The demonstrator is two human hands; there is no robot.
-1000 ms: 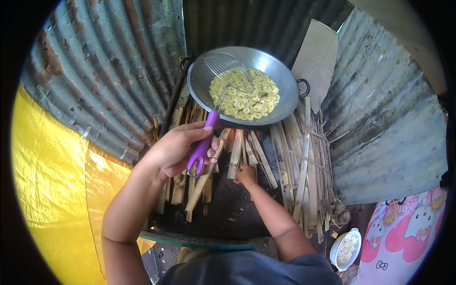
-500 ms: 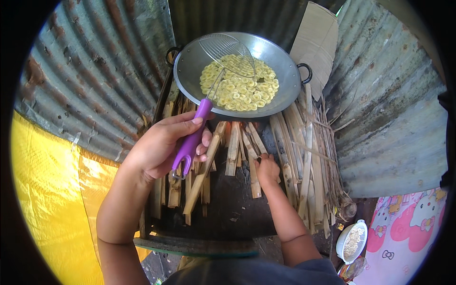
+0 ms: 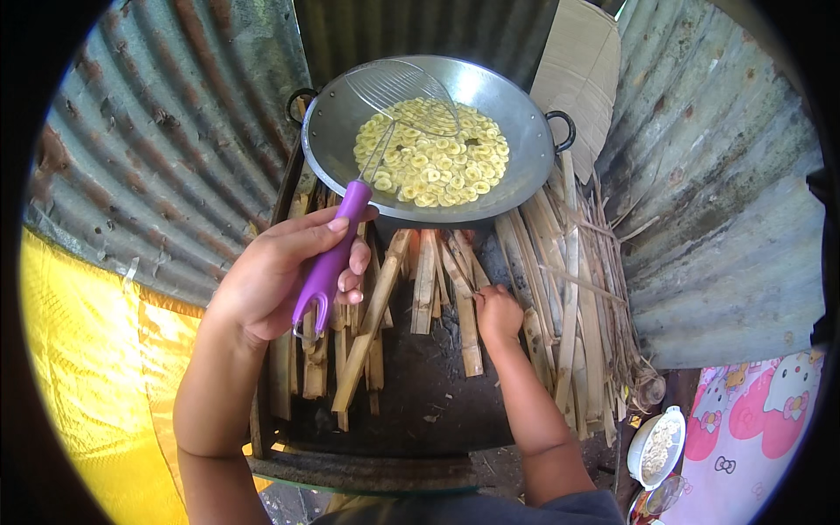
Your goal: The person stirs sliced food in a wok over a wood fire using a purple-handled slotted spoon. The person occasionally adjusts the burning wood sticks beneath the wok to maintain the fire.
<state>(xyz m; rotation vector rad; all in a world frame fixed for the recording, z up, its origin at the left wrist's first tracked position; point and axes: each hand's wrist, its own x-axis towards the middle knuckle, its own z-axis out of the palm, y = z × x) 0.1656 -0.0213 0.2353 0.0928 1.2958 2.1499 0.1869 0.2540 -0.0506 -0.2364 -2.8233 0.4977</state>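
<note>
Left hand: fingers wrapped round a purple-handled wire skimmer, its head over pale-yellow round slices in a wide grey metal wok. The skimmer (probably light and stiff) is best held mid-handle. Right hand: fingers curled at split brown firewood; whether gripping, cannot be told.

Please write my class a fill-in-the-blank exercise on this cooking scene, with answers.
The left hand holds the round wire skimmer by its slim handle, coloured ____.
Thin yellow slices lie in the wide grey metal wok, whose looped side handles are coloured ____.
The white, round-rimmed bowl sits toward the picture's lower ____-hand side.
Missing words: purple; black; right.
</note>
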